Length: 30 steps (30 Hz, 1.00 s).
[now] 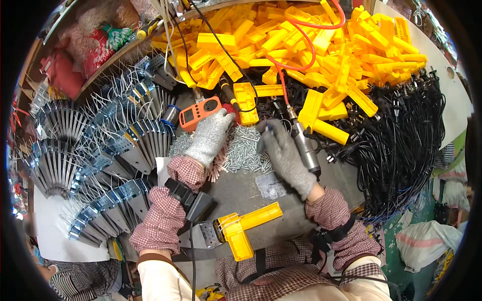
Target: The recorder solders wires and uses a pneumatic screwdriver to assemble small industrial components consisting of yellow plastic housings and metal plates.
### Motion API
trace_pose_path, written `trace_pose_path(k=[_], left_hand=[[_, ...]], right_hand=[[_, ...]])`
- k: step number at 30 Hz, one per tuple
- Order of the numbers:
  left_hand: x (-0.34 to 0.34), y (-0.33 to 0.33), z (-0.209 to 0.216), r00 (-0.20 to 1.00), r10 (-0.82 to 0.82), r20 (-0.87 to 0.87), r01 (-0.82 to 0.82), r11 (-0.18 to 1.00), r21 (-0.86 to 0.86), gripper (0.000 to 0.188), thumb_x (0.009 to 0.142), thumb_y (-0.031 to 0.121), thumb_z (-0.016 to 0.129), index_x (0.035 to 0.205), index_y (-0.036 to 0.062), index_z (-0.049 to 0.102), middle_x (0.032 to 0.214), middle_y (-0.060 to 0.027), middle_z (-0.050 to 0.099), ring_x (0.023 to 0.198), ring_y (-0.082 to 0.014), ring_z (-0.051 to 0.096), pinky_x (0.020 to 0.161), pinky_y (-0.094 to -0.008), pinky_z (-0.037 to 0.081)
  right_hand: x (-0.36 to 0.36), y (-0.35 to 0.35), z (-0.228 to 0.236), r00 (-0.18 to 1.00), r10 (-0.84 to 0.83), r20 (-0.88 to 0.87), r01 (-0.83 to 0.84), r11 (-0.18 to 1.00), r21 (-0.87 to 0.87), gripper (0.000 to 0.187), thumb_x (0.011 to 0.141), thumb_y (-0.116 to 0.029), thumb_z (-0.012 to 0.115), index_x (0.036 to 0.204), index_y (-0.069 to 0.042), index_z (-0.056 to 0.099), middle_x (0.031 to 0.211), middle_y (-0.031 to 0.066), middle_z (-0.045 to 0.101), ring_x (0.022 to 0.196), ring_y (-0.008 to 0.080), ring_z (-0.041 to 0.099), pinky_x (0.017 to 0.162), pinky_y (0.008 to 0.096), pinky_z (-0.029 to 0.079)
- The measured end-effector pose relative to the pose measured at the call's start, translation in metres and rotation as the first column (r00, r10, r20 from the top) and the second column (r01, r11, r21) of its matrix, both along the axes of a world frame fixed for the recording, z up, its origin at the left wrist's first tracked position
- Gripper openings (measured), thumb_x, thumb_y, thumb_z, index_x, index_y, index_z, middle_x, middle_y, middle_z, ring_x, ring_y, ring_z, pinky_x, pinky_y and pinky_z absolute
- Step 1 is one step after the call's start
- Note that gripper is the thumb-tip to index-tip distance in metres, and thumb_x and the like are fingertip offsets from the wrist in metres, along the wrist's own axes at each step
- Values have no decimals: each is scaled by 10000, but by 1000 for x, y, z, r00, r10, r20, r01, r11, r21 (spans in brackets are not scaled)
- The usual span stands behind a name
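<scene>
Both gloved — left hand (211, 135) on screws (243, 150), right hand (286, 155) beside screwdriver (306, 148)

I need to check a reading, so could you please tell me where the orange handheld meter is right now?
In the head view, the orange meter lies left of centre on the bench, just beyond the gloved left hand, between the blue-rimmed spool and a yellow plastic housing.

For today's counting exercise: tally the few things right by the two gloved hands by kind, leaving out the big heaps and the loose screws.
Grey gloved hands: 2, left hand and right hand
Orange handheld meter: 1
Grey powered screwdriver: 1
Yellow plastic housing between the hands: 1
Yellow L-shaped part at the near edge: 1
Total: 6
</scene>
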<state>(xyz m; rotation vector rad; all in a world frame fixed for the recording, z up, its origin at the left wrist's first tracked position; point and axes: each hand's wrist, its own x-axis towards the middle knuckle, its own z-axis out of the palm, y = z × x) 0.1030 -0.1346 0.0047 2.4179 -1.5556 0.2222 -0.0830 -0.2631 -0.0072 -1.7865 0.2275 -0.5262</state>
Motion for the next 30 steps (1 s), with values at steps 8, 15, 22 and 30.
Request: trace_pose_path(k=[8,15,22,30], left_hand=[[-2,4,-4,998,38,-42,-45,983,-178,270,834,32,658,1102,59,642,1063,-171,587,1044,-371,615,875,-446,520],[-78,63,21,952,-230,203,269,943,-194,274,789,47,695,1055,58,633,1019,-119,578,899,-315,612,737,-427,520],[-119,111,23,856,-455,245,503,843,-192,309,600,118,733,904,59,739,803,-75,608,691,-247,608,577,-382,499],[-134,94,19,759,-183,-625,-195,852,-486,338,822,68,767,1142,12,675,1017,-51,667,965,-171,645,856,-308,530]], right_hand=[[-2,24,-29,914,244,-326,-62,874,482,337,1059,-276,400,1039,-3,595,982,116,607,789,172,587,698,300,510],[-9,20,2,882,467,60,-255,365,895,382,1080,-238,326,1177,9,599,870,6,529,681,74,463,549,215,376],[-20,15,10,926,376,-28,-251,670,699,309,1060,-275,479,1114,-5,619,811,-29,520,578,11,375,500,181,303],[-20,38,15,971,223,-83,-169,892,419,126,972,-147,642,978,-22,631,829,-12,609,658,34,510,585,207,430]])
